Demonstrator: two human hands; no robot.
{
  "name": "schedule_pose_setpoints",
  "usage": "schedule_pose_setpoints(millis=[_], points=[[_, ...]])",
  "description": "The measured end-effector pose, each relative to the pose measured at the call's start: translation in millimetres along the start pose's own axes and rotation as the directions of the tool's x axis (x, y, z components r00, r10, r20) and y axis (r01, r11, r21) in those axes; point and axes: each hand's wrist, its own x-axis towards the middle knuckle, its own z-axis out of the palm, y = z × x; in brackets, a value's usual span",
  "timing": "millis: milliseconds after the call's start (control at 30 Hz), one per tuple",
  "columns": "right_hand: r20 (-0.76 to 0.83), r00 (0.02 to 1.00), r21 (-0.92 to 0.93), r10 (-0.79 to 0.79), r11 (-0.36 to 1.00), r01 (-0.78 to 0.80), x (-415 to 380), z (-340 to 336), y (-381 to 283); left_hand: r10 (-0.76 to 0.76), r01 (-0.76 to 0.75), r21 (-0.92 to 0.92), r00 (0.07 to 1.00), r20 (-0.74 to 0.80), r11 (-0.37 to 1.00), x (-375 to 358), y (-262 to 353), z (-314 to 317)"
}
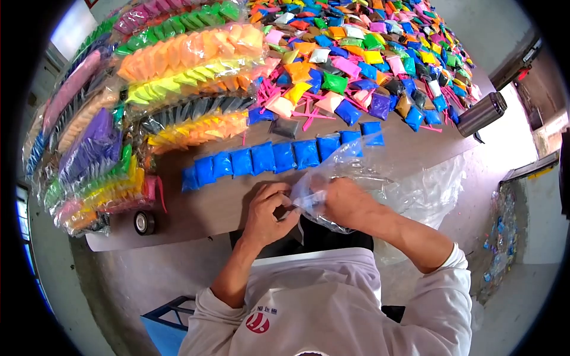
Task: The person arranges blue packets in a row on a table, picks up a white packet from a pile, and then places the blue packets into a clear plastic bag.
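Observation:
At the table's front edge, my left hand [272,212] pinches the edge of a clear plastic bag [338,159], thumb and forefinger curled together. Closed in a fist on the same bag is my right hand [345,204]; its fingertips are hidden by the hand and the plastic. The bag's upper part stands up and partly covers the right end of a row of blue packets [261,158]. Those packets lie side by side on the table just beyond my hands.
Clear bags filled with colored packets [190,53] are stacked at the left. A large heap of mixed small packets [362,53] covers the back. A metal flask [482,114] is at right, a tape roll [144,222] front left, and loose clear plastic [421,190] hangs over the edge.

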Motion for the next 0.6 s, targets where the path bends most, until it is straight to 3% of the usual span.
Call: schedule_pose_setpoints(millis=[167,267,467,600], points=[[-0.05,0.993,0.043,-0.111,0.993,0.113,2,13,10,-0.014,0.014,-0.005,1.0,0.017,1.0,1,0,-2],[0.019,1.0,-0.002,-0.014,1.0,0.014,-3,-2,4,-0.031,0.032,-0.022,0.999,0.017,0.999,2,2,-2],[0.123,0.992,0.046,0.036,0.998,-0.042,-4,-27,-1,-0.073,0.075,-0.046,0.997,0.036,0.996,-1,0,-2],[0.067,0.997,0.018,-0.046,0.999,0.044,-3,-13,3,-0.067,0.069,-0.042,0.997,0.043,0.997,0,2,-4]])
